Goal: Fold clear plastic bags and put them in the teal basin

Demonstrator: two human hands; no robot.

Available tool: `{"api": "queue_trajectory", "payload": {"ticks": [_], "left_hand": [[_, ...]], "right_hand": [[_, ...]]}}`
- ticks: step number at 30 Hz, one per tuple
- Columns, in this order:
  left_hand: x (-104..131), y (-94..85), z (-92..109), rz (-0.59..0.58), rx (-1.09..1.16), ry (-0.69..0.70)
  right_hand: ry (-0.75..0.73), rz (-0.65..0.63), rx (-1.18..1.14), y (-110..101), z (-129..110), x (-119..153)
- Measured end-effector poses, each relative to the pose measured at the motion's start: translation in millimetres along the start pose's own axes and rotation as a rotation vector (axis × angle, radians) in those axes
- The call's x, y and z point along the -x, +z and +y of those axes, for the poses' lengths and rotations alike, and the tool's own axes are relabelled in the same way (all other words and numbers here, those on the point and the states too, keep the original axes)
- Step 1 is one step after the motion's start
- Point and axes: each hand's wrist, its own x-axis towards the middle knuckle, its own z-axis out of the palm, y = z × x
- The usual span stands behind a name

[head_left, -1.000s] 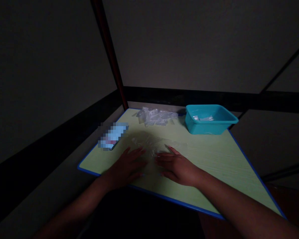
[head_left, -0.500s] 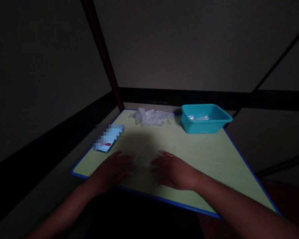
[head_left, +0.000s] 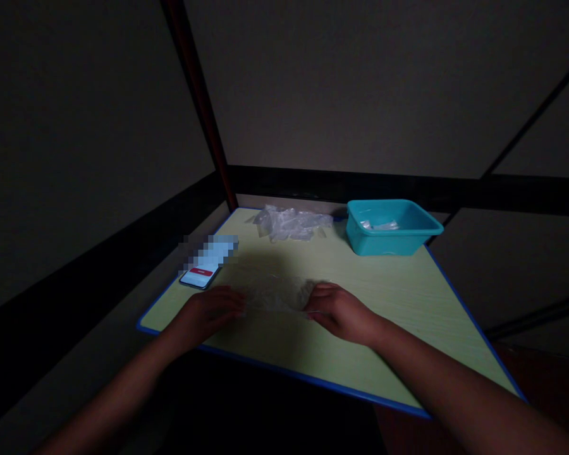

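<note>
A clear plastic bag (head_left: 277, 296) stretches between my two hands, low over the near part of the table. My left hand (head_left: 212, 311) is closed on its left end, fingers together. At the opposite end, my right hand (head_left: 339, 311) pinches the plastic between thumb and fingers. The bag looks flat and see-through, and its edges are hard to make out in the dim light.
The light green table (head_left: 379, 328) has a blue edge. Crumpled clear plastic bags (head_left: 291, 224) lie at the back. A turquoise basin (head_left: 384, 243) with some clear plastic inside stands back right. At the left edge lies a phone (head_left: 208, 262) with its screen lit.
My fingers were spread flatter over the bag; now both hands have closed on its ends. The right hand has shifted slightly right and up, and the bag's near edge is drawn straighter.
</note>
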Motion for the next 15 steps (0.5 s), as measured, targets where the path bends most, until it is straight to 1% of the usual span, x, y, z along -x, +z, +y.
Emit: {"api": "queue_trajectory", "payload": {"ticks": [3,5,8,11,15], "left_hand": [[3.0,6.0,-0.9,0.007,-0.143,-0.024],[1.3,13.0,4.0,-0.018,-0.281,0.004],[-7.2,25.3,15.6,-0.164,-0.430,0.069],[-15.1,35.5,20.9,-0.283,-0.461,0.099],[-14.4,40.4,14.7,-0.385,-0.396,0.091]], "right_hand": [[-0.021,-0.008,0.018,-0.7,-1.0,-0.1],[-0.030,-0.018,0.039,-1.6,-3.5,0.1],[-0.056,-0.036,0.069,-3.4,-6.9,0.4],[-0.086,-0.060,0.090,-4.9,-8.4,0.3],[-0.080,-0.074,0.083,-6.4,-6.9,0.6]]}}
